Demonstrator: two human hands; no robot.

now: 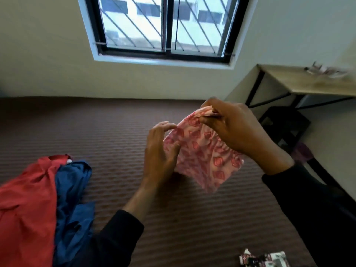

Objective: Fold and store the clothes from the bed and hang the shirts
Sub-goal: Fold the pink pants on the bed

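Note:
A small pink garment (204, 155) with a red pattern hangs in the air above the brown striped bed (115, 135). My right hand (237, 130) pinches its upper edge at the top right. My left hand (161, 151) grips its left edge, thumb in front of the cloth. On the bed at the lower left lie a red shirt (27, 199) and a blue shirt (73, 189), crumpled together, the red one partly over the blue.
A barred window (165, 27) is in the wall beyond the bed. A wooden desk (312, 81) with black legs stands at the right, with dark items beneath it. A black-and-white patterned cloth (264, 259) lies at the bed's near right edge.

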